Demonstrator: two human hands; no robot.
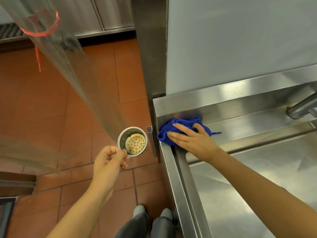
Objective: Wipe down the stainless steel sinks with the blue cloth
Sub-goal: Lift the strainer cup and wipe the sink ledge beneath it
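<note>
The person's right hand [193, 140] lies flat on a crumpled blue cloth [169, 128]. Its fingers are straight and spread, and the palm presses the fabric down rather than gripping it. The cloth sits at the back left corner of the stainless steel sink [173, 179], on the narrow ledge where the raised back wall meets the left rim. A thin loose tail of the cloth sticks out to the right, past the thumb. A dim blue reflection shows in the steel just behind it. The rectangular basin [240, 194] opens below and to the right of this hand, and the right forearm crosses above it.

The left hand [109, 159] is held out over the floor, apart from the sink, with its fingers curled. Its thumb and forefinger pinch the rim of a small round perforated metal strainer basket [133, 141], whose holed bottom is stained brownish. The basket hangs in the air just left of the sink's outer corner.

A grey metal tap [301, 107] reaches in from the right edge above the back ledge. A pale grey wall panel [240, 40] rises behind the sink. The floor [51, 117] is laid with reddish-brown tiles. A blurred clear plastic strip [68, 69] slants from the upper left towards the basket, with a red string [41, 32] tied round it near the top. Two grey shoes [139, 210] stand at the bottom, beside the sink's front edge.
</note>
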